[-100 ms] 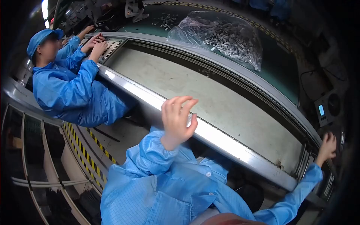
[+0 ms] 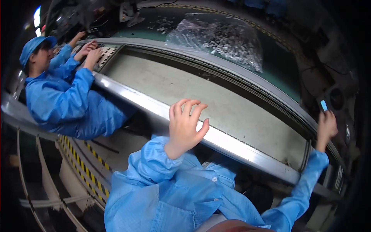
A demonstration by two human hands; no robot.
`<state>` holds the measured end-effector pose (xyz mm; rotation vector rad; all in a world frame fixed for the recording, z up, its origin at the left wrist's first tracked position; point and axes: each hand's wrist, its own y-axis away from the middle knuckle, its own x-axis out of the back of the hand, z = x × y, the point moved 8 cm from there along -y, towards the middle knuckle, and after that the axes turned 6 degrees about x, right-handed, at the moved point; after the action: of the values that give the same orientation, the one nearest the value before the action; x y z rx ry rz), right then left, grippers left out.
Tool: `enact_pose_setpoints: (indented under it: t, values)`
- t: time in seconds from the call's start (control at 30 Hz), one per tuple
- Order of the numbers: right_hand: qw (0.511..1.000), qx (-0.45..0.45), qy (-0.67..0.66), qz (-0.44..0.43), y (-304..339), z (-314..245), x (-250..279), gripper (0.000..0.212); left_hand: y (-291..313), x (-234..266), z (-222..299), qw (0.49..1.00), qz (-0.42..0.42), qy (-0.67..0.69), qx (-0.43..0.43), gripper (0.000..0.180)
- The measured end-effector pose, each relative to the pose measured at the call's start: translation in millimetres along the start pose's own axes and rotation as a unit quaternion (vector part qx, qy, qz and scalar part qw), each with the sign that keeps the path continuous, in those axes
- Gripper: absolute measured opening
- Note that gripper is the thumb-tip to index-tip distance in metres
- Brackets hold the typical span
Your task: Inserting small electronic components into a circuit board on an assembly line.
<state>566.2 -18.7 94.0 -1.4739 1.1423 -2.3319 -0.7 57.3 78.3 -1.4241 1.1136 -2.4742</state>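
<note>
My left hand (image 2: 186, 125) is raised over the shiny metal front rail (image 2: 150, 103) of the long conveyor. Its fingers are spread and slightly bent, with nothing in them. Far to the right, my right hand (image 2: 327, 127) reaches up at the conveyor's right end. It overlaps the lower part of a dark device with a small lit screen (image 2: 324, 105); whether it touches the device I cannot tell. The fingers of this hand are bunched and blurred. Between the rails lies the pale conveyor bed (image 2: 193, 96), with a few small dark specks on it.
A clear plastic bag (image 2: 232, 42) of small whitish parts lies on the green surface behind the conveyor, with loose parts (image 2: 163, 24) beside it. At the left, a co-worker (image 2: 63, 91) in blue handles a perforated plate (image 2: 106, 56). Partitioned bins (image 2: 52, 174) stand lower left.
My right hand has moved up and slightly left, toward the device with the lit screen. My left hand stays open over the rail. The whole view has shifted a little.
</note>
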Motion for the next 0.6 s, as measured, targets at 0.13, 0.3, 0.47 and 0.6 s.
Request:
enact_pose_setpoints:
  t: [0.13, 0.3, 0.47, 0.6]
  values:
    - [0.964, 0.177, -0.187, 0.071, -63, -167, 69, 0.018, -57, -14, 12, 0.986, -0.094, 0.125, -0.062, 0.040]
    - [0.905, 0.291, -0.299, 0.082, -89, -317, 116, 0.013, -166, -62, -2, 0.953, -0.226, 0.121, -0.161, 0.029]
    - [0.890, 0.332, -0.308, 0.050, -99, -415, 110, 0.015, -204, -102, -109, 0.988, -0.129, -0.080, -0.042, 0.018]
    - [0.879, 0.353, -0.319, 0.025, -123, -467, 70, 0.016, -217, -89, -141, 0.996, -0.078, -0.031, -0.015, 0.018]
